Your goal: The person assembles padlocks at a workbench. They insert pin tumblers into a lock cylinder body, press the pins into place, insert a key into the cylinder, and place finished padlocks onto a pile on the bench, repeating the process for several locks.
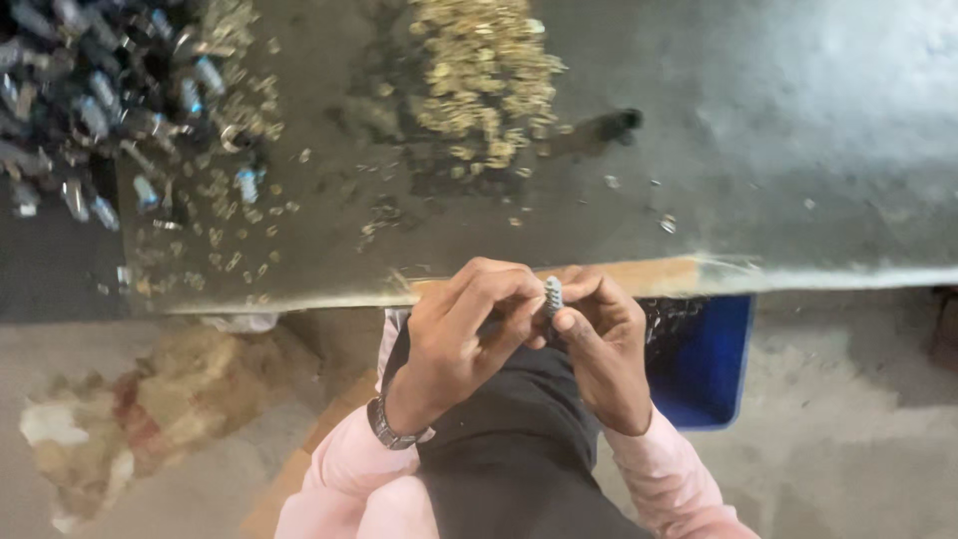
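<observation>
Held part: a small ribbed metal fitting [552,294], pale grey, standing upright just below the frame's middle, at the near edge of the worktable [798,150].
Left hand: the left hand [464,334] comes up from 7 o'clock; its fingers curl in narrowly toward the fitting from the left, fingertips at or against its side. Whether they truly pinch it cannot be told. A metal wristwatch [389,427] sits on the wrist, above a pink sleeve [349,479].
Right hand: the right hand [604,344] comes up from 5 o'clock; thumb and forefinger are closed on the fitting, the thumb tip just under its lower end.
Lap: both hands hang over a dark-clothed knee [519,439] that runs down to 6 o'clock.
Table: a grey metal sheet filling the upper half, its front lip just behind the hands.
Brass pile: a heap of small brass-coloured pieces [484,75] at 12 o'clock, well apart from the hands, with strays scattered toward 10 o'clock.
Silver pile: a heap of silver and dark fittings [95,100] at 10 o'clock, in the far left corner.
Bin: a blue bin [709,359] at 3 o'clock, just beside the right hand, under the table edge.
Floor: concrete, with a crumpled brown rag heap [150,409] at 8 o'clock.
</observation>
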The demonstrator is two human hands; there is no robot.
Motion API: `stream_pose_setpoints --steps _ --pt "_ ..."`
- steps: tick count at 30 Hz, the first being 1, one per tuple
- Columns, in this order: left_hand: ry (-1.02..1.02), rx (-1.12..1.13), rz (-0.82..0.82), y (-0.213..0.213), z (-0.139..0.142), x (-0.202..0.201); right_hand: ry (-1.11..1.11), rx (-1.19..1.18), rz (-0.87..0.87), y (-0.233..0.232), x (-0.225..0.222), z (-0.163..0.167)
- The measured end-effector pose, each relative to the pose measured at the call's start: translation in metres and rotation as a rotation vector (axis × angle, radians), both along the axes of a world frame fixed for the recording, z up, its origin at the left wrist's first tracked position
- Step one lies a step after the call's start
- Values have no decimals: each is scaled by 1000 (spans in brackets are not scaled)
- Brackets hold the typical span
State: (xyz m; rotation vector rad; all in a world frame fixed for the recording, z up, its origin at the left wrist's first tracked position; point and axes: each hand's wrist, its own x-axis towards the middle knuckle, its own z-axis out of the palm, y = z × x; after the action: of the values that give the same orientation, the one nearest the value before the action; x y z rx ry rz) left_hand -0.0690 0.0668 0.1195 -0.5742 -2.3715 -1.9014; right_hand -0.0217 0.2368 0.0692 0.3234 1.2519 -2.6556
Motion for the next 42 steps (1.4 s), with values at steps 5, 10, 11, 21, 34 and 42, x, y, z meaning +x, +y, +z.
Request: stream_pose_setpoints --steps 5,10,11,21,34,42 --pt "49 -85 -73 41 17 -5 0 36 -100 34 11 12" --pt "80 -144 -121 62 24 -11 101 171 -132 65 8 18" --pt "40 -121 -129 64 23 -12 98 180 -121 70 6 19" --pt "-411 494 -313 65 1 -11 191 416 84 90 -10 48" --pt "-688 742 -201 19 -25 -6 305 1600 -294 62 -118 14" --pt "-906 639 -241 1 -45 -9 317 1245 -274 63 -107 15"
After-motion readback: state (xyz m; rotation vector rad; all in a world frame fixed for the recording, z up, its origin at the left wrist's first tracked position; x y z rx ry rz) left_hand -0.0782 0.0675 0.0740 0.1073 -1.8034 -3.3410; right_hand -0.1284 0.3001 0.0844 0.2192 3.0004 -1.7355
